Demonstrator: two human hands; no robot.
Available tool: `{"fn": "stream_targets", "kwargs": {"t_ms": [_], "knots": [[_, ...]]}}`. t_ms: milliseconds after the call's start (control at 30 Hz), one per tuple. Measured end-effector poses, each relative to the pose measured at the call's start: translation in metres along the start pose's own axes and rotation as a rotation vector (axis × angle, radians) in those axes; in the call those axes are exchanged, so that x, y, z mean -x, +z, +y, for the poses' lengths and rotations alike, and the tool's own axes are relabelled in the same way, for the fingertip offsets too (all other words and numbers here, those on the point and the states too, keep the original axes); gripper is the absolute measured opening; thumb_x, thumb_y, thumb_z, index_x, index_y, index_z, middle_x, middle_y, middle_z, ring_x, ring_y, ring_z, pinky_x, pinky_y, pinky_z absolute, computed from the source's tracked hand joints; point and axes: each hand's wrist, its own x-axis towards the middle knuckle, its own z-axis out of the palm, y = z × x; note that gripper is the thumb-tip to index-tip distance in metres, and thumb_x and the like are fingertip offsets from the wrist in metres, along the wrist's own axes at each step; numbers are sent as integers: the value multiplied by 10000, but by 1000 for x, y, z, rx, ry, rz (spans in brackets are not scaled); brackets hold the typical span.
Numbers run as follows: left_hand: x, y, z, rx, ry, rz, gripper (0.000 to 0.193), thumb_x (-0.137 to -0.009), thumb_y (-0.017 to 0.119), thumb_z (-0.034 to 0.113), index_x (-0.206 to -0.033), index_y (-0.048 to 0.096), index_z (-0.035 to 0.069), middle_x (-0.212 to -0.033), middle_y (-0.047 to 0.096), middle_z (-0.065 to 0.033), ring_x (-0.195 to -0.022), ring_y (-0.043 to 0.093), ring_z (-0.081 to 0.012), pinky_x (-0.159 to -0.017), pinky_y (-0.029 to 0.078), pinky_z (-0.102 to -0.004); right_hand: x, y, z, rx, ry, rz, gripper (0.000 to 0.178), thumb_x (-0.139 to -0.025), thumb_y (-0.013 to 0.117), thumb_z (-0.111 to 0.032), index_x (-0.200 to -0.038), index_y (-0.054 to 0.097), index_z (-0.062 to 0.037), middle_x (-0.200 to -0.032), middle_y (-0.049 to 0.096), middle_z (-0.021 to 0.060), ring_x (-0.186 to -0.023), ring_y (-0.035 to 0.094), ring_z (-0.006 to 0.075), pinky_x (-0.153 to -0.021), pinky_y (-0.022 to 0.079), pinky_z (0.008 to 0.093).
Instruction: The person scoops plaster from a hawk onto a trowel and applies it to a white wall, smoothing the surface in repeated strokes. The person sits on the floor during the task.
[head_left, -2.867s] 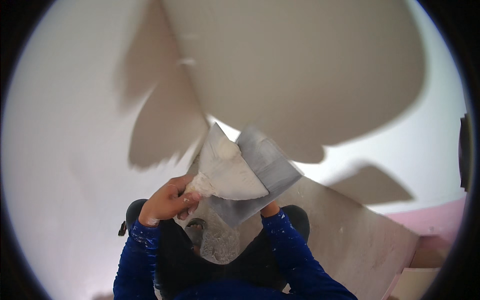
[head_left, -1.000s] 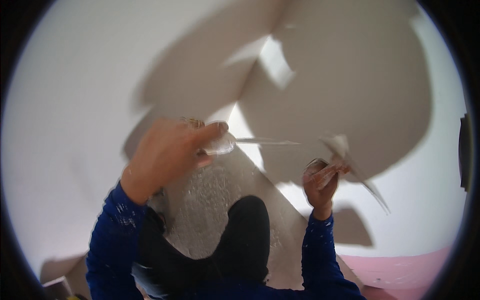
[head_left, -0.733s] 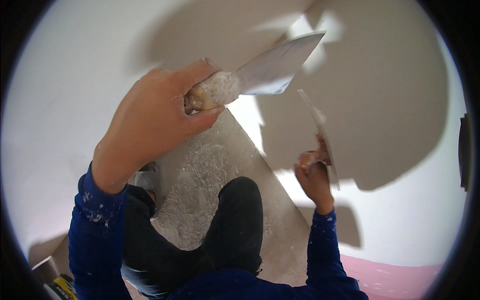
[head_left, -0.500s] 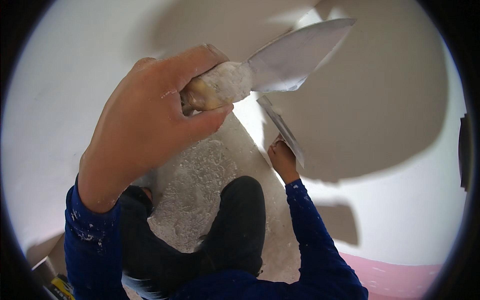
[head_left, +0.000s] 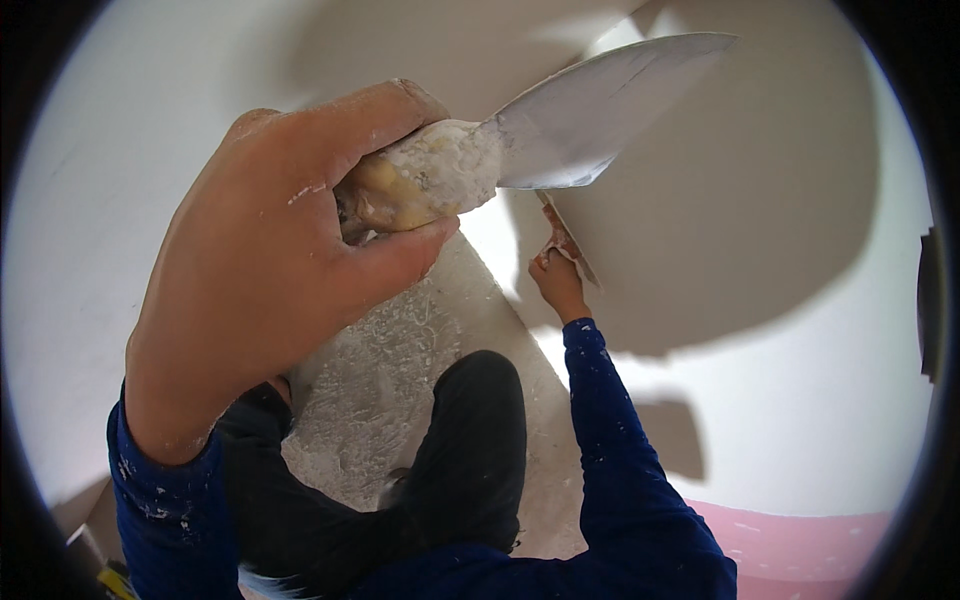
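Close in front, my left hand [head_left: 270,230] grips a pointed trowel [head_left: 600,110] by its plaster-caked handle. The blade points to the upper right, with a whitish film on its face. Farther off and lower, my right hand [head_left: 560,280] is closed round the handle of a plastering float [head_left: 566,232]. The float shows almost edge-on, against or very near the shaded wall [head_left: 760,220]; I cannot tell whether it touches. Part of its far end is hidden behind the trowel blade. White specks dot both blue sleeves.
A grey, plaster-spattered surface [head_left: 370,390] lies below, by my dark-trousered legs [head_left: 480,440]. White wall [head_left: 90,260] rises on the left. A pink band [head_left: 800,550] runs along the lower right. A yellow and black object [head_left: 115,580] shows at the lower left edge.
My right hand has moved up and away along the wall, and the float has turned so its handle side shows. My left hand and trowel have come slightly nearer.
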Motion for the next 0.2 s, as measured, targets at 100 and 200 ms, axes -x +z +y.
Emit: {"fn": "stream_targets", "kwargs": {"t_ms": [100, 200], "knots": [[-3, -5, -4, 2, 10, -23, 481, -766, 805, 230, -1171, 664, 11, -1008, 717, -154, -869, 715, -264, -845, 551, -332, 1, -19, -5, 59, -19, 51, 365, -905, 654, -338, -966, 623, 21, -910, 695, 233, -881, 688, 396, -784, 536, 456], [-3, -7, -5, 10, -34, -60, 488, -777, 798, 242, -1191, 661, 24, -1021, 715, -155, -900, 712, -281, -877, 546, -343, -4, -37, -13, 55, -14, 62, 374, -909, 634, -348, -1024, 633, 8, -991, 703, 238, -953, 680, 409, -837, 536, 478]]}}
